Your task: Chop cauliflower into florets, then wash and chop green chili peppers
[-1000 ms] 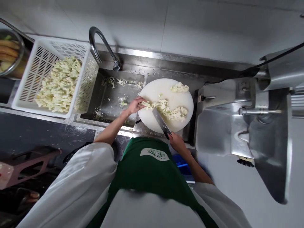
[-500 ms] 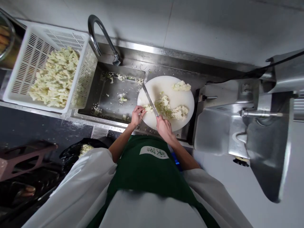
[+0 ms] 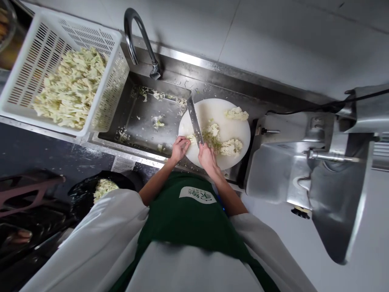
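Left hand (image 3: 180,149): fingers bent, tips at a small cauliflower piece (image 3: 192,138) near the edge of the board; whether it is pinched or only steadied is too small to tell. Right hand (image 3: 208,157): closed round the handle of a broad-bladed knife (image 3: 194,120), just beside the left hand. Blade, metal, running forward and leftward from the right fist, over the near-left part of the board, its far end reaching the board's rim; it lies between the small piece and the larger cuttings. One round white cutting board (image 3: 240,132), ahead of both hands and extending to the right. On it, just beyond the right hand, a heap of cauliflower cuttings (image 3: 212,136); to that hand's right, a floret cluster (image 3: 231,147); farther forward, a second cluster (image 3: 236,114). Left and forward of the left hand, one steel sink (image 3: 142,121) with scattered crumbs; behind it, a curved tap (image 3: 155,73). Farther left, one white slotted basket (image 3: 111,87) bearing piled florets (image 3: 73,87). Well right of the right hand, one metal machine (image 3: 273,170). Left of the left forearm, lower down, one black bag (image 3: 80,192) with pale cauliflower bits (image 3: 103,189) at its opening.
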`<state>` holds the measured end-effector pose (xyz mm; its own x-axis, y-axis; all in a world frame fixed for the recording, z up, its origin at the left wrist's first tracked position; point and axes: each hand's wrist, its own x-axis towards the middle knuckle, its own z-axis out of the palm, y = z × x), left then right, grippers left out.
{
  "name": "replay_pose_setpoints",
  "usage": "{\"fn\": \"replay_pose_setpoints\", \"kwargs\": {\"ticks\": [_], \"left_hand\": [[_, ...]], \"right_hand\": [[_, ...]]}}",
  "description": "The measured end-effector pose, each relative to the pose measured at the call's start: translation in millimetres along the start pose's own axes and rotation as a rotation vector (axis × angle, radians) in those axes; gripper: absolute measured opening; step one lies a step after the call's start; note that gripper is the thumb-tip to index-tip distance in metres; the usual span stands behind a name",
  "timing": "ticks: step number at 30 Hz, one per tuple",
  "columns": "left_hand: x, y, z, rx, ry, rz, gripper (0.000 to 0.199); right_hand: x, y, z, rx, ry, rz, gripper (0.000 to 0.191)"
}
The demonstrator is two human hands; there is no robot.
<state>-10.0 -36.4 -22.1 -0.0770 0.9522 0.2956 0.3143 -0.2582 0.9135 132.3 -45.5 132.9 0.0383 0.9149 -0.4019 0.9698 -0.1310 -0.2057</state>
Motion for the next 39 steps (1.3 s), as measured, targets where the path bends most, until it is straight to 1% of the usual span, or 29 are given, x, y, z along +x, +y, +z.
{"fn": "replay_pose_setpoints", "kwargs": {"ticks": [3,6,8,11,13,15,19,22,25,28,30,32,34,37,39], "left_hand": [[-2,-1,1.2,0.006,-0.018,0.023,0.017],[-3,-2,3.3,0.005,0.000,0.050,0.017],[-2,-3,4.4,-0.006,0.044,0.043,0.015],[4,-4,3.3,-0.026,0.102,0.006,0.016],[8,-4,1.0,-0.035,0.103,-0.016,0.016],[12,-5,-1.2,-0.047,0.087,-0.030,0.016],[13,-5,-3.9,-0.057,0.073,-0.026,0.017],[9,-6,-5.1,-0.048,0.057,0.006,0.016],[0,-8,-4.1,-0.036,0.068,0.030,0.015],[-8,-7,-1.1,-0.035,0.100,0.018,0.015],[-10,-6,0.7,-0.032,0.107,0.007,0.016],[-10,-4,1.6,-0.025,0.100,-0.001,0.018],[-8,-2,1.6,-0.023,0.091,-0.019,0.019],[-7,-1,0.7,-0.036,0.070,-0.050,0.022],[-7,-2,0.1,-0.047,0.063,-0.062,0.023]], "right_hand": [[18,-4,12,0.020,-0.053,-0.016,0.040],[29,4,14,0.022,-0.060,-0.049,0.037],[26,12,7,0.009,-0.039,-0.058,0.038],[12,16,-7,-0.030,-0.001,-0.050,0.042],[5,13,-12,-0.060,0.014,-0.057,0.044],[5,6,-9,-0.082,0.009,-0.077,0.045],[27,-7,5,-0.086,-0.077,-0.121,0.042],[42,-7,8,-0.070,-0.116,-0.136,0.038],[40,-4,1,-0.051,-0.063,-0.125,0.039],[24,-4,-7,-0.019,0.055,-0.084,0.044],[14,-5,-9,0.003,0.103,-0.069,0.046],[9,-7,-6,0.018,0.106,-0.062,0.047],[11,-9,-1,0.036,0.080,-0.056,0.046],[20,-12,11,0.073,0.011,-0.053,0.044],[28,-14,20,0.090,-0.012,-0.057,0.044]]}}
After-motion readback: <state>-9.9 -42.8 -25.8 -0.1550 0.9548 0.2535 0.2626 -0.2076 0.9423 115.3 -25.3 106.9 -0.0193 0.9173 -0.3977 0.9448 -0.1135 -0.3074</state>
